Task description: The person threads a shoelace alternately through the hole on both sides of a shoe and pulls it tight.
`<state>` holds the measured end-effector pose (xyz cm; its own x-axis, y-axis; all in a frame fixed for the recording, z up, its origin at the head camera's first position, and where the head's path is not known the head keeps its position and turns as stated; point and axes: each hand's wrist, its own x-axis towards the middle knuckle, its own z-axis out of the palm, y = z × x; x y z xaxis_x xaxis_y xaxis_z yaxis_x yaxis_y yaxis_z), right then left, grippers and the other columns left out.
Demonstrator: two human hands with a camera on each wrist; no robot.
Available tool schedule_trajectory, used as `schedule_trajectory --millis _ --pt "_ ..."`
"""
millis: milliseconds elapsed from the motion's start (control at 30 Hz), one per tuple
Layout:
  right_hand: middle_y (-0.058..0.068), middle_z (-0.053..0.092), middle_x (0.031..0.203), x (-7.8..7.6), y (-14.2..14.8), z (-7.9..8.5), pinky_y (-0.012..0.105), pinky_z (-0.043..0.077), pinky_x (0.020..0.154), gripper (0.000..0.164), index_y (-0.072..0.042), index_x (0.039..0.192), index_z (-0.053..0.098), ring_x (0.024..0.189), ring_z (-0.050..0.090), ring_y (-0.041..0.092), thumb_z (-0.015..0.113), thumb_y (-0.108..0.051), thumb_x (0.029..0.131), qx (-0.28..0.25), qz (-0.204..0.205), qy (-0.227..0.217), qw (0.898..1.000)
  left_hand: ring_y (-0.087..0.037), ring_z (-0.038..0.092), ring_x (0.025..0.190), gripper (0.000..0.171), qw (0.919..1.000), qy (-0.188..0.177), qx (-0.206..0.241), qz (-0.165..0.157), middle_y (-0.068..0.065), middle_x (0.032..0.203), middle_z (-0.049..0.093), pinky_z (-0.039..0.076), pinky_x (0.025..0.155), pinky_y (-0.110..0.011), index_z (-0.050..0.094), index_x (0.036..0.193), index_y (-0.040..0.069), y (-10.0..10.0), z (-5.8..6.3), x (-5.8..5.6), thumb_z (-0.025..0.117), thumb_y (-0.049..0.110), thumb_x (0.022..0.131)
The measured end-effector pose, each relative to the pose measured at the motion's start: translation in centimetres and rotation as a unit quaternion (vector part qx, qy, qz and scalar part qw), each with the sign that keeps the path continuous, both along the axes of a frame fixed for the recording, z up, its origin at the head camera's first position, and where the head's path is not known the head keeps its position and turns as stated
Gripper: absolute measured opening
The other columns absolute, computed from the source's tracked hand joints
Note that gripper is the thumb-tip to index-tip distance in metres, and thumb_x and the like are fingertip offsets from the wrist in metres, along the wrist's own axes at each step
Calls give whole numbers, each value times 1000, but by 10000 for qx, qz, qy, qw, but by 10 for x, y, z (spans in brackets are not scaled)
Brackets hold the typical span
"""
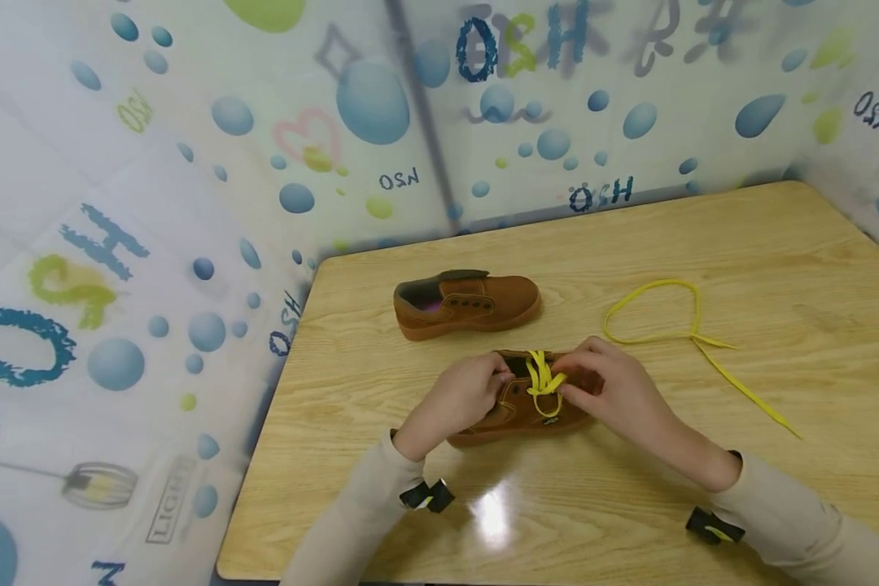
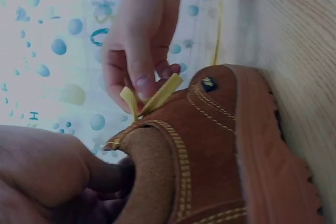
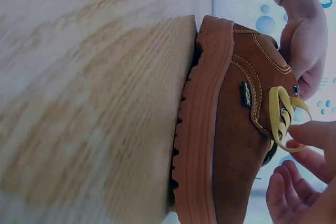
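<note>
A brown shoe [image 1: 509, 419] with yellow stitching stands on the table, sole down and toe to the right. Through its eyelets runs a yellow shoelace [image 1: 540, 376], with loops standing loose over the top. My left hand [image 1: 463, 400] grips the shoe at its opening, thumb and fingers reaching inside the collar in the left wrist view; their tips are hidden there. At the lacing, my right hand [image 1: 623, 395] pinches the lace between thumb and fingers, its other fingers loosely bent. From the right wrist, a small dark tag [image 3: 245, 94] shows on the shoe's side.
Behind this shoe stands a second brown shoe [image 1: 501, 305], its eyelets bare and its tongue raised. A loose yellow shoelace [image 1: 747, 393] lies in a loop on the right of the wooden table [image 1: 352, 456]. Patterned walls [image 1: 439, 163] rise at the table's back and left edges.
</note>
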<state>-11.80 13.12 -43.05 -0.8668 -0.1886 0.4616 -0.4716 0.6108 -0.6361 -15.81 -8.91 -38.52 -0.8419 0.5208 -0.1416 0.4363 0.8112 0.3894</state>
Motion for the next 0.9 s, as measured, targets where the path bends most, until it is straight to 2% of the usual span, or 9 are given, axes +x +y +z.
schedule_trajectory --millis 67,167,367,600,733,900 --pt "-4 63 90 -2 -1 0 19 44 58 25 -18 95 75 69 51 6 82 -2 77 -11 44 44 10000 -11 59 70 21 9994 355 -19 30 -2 90 72 50 68 -26 68 105 10 -1 -2 2 52 23 104" --pt "-4 64 86 -4 -3 2 19 43 58 25 -17 91 76 69 51 6 81 2 75 -135 -8 242 9996 -10 57 66 21 9982 565 161 71 -2 84 70 48 65 -24 68 105 10 -3 -5 3 51 24 104" --pt "-7 59 77 -8 -6 9 17 40 55 21 -13 92 78 63 44 0 81 1 77 -272 -77 403 9988 -5 48 61 21 9970 320 699 42 -1 84 69 41 60 -21 69 106 10 -5 -7 3 52 22 103" --pt "-8 58 75 -8 -8 15 18 39 53 19 -14 91 79 60 42 -2 81 -1 77 -246 -23 369 9990 -4 47 60 10 9950 -25 998 83 -3 87 71 38 56 -19 69 102 10 -6 -7 2 59 12 99" --pt "-7 58 74 -9 -8 19 18 39 53 20 -14 90 79 61 43 -2 82 -1 76 -165 -77 447 9988 -5 56 63 9 9944 266 1008 178 0 83 73 43 58 -18 70 95 12 -10 -3 0 63 17 98" --pt "-8 58 74 -11 -7 23 17 40 54 19 -15 89 79 61 44 -1 83 -2 75 -114 -123 535 9984 -8 64 68 9 9931 818 772 334 4 80 74 47 62 -21 72 91 16 -18 8 -4 66 22 95"
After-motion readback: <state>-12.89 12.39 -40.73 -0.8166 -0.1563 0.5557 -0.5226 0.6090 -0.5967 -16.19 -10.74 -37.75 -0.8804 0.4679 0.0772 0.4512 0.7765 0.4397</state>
